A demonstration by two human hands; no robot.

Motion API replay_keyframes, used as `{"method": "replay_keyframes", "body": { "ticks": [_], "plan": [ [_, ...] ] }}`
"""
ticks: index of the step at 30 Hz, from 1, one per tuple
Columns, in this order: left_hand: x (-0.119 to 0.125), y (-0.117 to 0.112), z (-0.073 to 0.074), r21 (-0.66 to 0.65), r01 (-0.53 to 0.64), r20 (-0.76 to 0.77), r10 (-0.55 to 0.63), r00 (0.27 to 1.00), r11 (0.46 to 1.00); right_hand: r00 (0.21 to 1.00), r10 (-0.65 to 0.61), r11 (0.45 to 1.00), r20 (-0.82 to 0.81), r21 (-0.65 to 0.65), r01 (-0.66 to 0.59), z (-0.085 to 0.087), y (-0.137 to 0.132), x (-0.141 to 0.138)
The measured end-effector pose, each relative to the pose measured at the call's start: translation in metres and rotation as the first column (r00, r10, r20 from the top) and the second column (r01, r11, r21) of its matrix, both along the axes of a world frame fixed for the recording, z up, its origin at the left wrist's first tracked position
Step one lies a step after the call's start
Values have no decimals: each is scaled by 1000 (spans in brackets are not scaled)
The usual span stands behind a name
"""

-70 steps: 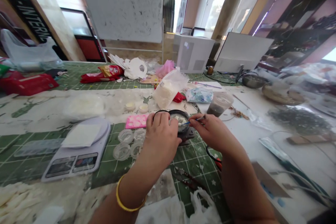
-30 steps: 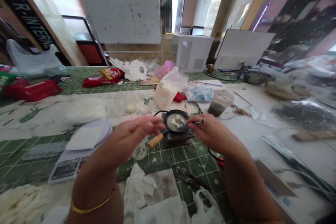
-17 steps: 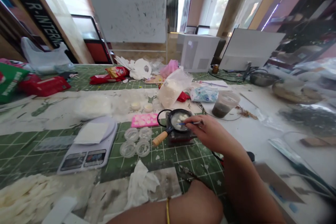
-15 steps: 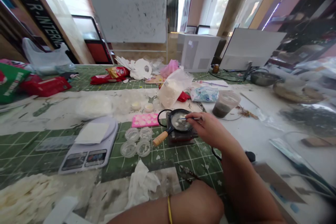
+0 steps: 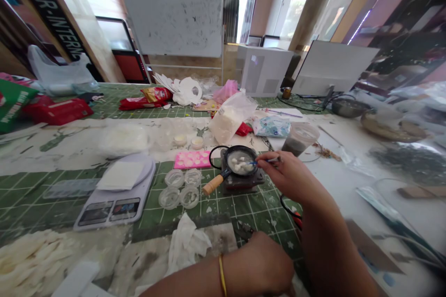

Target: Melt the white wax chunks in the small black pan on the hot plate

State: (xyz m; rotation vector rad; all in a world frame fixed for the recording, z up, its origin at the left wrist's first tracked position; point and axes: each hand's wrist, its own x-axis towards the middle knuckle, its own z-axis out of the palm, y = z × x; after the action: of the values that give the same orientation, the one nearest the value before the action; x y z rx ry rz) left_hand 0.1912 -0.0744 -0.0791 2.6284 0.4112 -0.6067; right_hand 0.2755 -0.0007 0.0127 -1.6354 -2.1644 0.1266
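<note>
A small black pan [image 5: 239,164] with a wooden handle [image 5: 213,184] sits on a dark little burner [image 5: 244,182]. White lumps lie in cloudy liquid inside it. My right hand [image 5: 291,177] pinches a thin stick [image 5: 265,161] whose tip dips into the pan. My left hand [image 5: 261,264] rests low at the near edge of the green cutting mat [image 5: 223,204], fingers curled and turned away from view. Several small clear cups [image 5: 179,189] stand left of the pan, with a pink mould [image 5: 192,159] behind them.
A white kitchen scale [image 5: 114,192] lies at the left. Crumpled tissue [image 5: 188,243] sits near my left arm. A bag of white flakes [image 5: 228,118], a cup of dark liquid [image 5: 299,138], red packets [image 5: 57,110] and a whiteboard [image 5: 170,11] stand beyond.
My left hand left the pan's handle and dropped back to the near edge of the mat. My right hand stayed at the pan with the stick, shifting slightly.
</note>
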Motion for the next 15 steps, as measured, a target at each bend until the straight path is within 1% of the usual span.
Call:
{"method": "replay_keyframes", "body": {
  "ticks": [1, 2, 3, 4, 6, 7, 8, 9, 10, 12, 13, 15],
  "plan": [
    [-3, 0, 4, 10, -24, 29, 24, 999, 1000, 999, 38, 999, -16, -10, -38, 0, -1, -1],
    [-8, 0, 12, 27, -45, 63, 43, 997, 999, 998, 59, 998, -26, -17, -59, 0, -1, -2],
    [-16, 1, 23, 29, -27, 106, 24, 994, 999, 998, 55, 998, -25, -16, -55, 0, -1, -2],
    [-25, 2, 38, 42, -51, 140, 44, 989, 998, 999, 31, 999, -14, -10, -32, 0, -1, -2],
    [-50, 6, 71, 59, -169, 209, 153, 966, 984, 999, -35, 999, 11, 14, 34, 1, -2, -1],
    [-64, 9, 86, 60, -238, 225, 219, 949, 969, 999, -45, 999, 15, 16, 45, 2, -3, 0],
    [-79, 13, 99, 69, -309, 251, 283, 925, 948, 999, -31, 999, 7, 11, 31, 2, -4, 0],
    [-93, 18, 109, 68, -387, 314, 349, 883, 919, 1000, 6, 1000, -11, -1, -6, 2, -5, -1],
    [-107, 24, 115, 81, -477, 370, 418, 829, 875, 998, 52, 998, -34, -15, -53, 2, -6, -2],
    [-129, 37, 118, 118, -649, 415, 556, 720, 751, 991, 116, 993, -71, -23, -118, -1, -5, -6],
    [-138, 43, 117, 131, -707, 412, 611, 676, 695, 991, 108, 994, -74, -11, -109, -2, -3, -8],
    [-148, 53, 112, 141, -765, 378, 680, 628, 628, 998, 18, 999, -53, 28, -17, -5, 0, -10]
  ]
}}
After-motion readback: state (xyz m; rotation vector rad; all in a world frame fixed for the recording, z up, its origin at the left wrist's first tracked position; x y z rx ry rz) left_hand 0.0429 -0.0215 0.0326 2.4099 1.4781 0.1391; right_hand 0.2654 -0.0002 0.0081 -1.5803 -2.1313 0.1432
